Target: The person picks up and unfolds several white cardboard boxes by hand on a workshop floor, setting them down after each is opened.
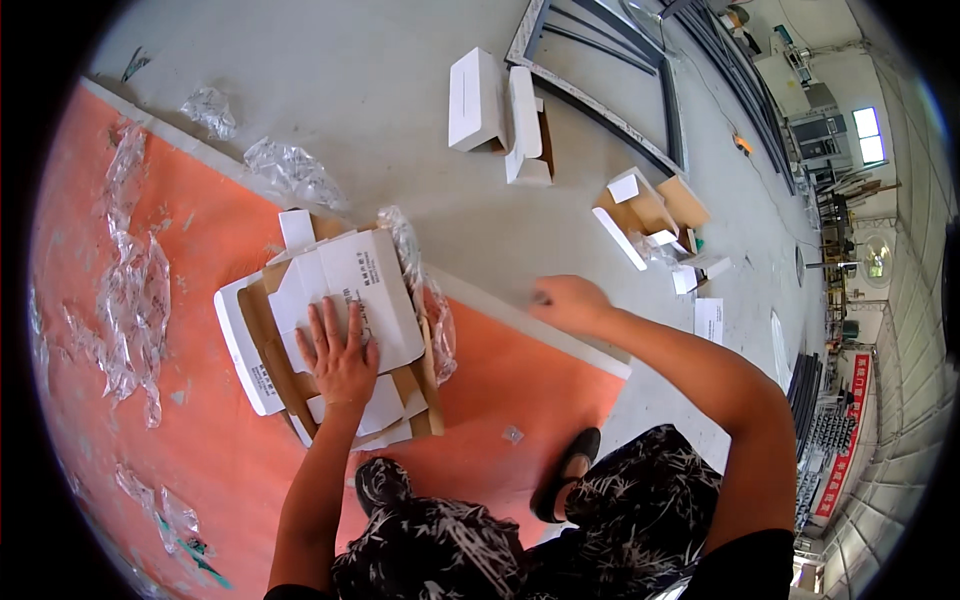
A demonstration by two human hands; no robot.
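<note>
My left hand (342, 358) lies flat, fingers spread, on a partly flattened white cardboard box (350, 275) with brown insides and dark print. Beneath and around that box are more folded flaps of white and brown cardboard (262, 345), stacked on the orange floor sheet (500, 350). Clear plastic wrap (437, 325) pokes out along the stack's right side. Away from the stack, my right hand (570, 303) hovers over the sheet's pale edge, its fingers curled closed. A small dark spot shows at the fingers, too blurred to name.
Crumpled clear plastic (135, 315) litters the sheet's left side. Ahead on the grey floor stand white boxes (475, 100) and an opened box (650, 215). A dark metal frame (600, 105) lies beyond them. My shoe (568, 475) is at the sheet's right edge.
</note>
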